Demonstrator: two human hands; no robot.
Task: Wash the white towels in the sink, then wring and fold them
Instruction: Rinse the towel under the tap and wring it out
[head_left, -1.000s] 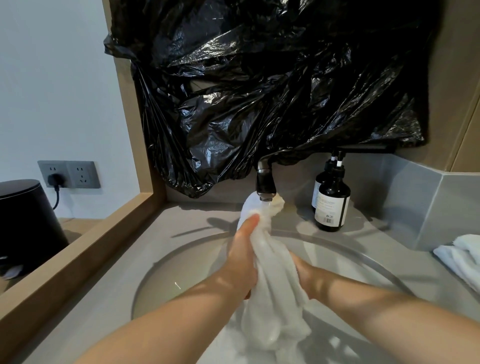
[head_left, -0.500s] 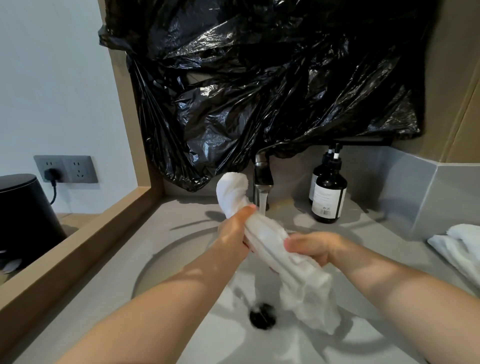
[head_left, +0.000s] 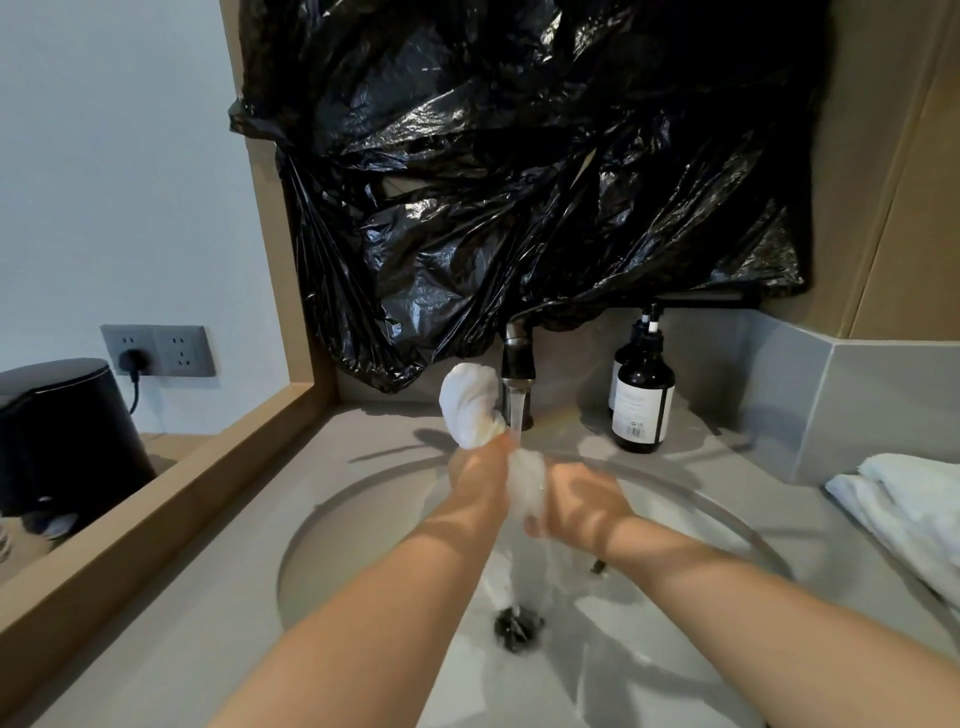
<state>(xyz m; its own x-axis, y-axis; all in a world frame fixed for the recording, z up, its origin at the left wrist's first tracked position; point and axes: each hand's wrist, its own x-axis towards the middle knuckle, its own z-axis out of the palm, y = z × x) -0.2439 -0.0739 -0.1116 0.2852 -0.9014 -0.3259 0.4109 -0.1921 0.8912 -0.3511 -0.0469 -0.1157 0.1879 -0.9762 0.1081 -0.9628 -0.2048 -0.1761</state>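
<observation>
Above the round grey sink basin (head_left: 322, 545) and its dark drain (head_left: 517, 626), the left hand (head_left: 478, 475) and right hand (head_left: 584, 506) — fingers of both clamped round the twisted wet white towel (head_left: 470, 402) — hold it under the running metal faucet (head_left: 518, 371), near two dark pump bottles (head_left: 641, 400) on the grey surface (head_left: 208, 597).

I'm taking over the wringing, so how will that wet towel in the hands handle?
Probably floppy: the white towel bulges limply above the left hand. Likely heavy for its size, since tap water runs over it where the right hand grips.
</observation>
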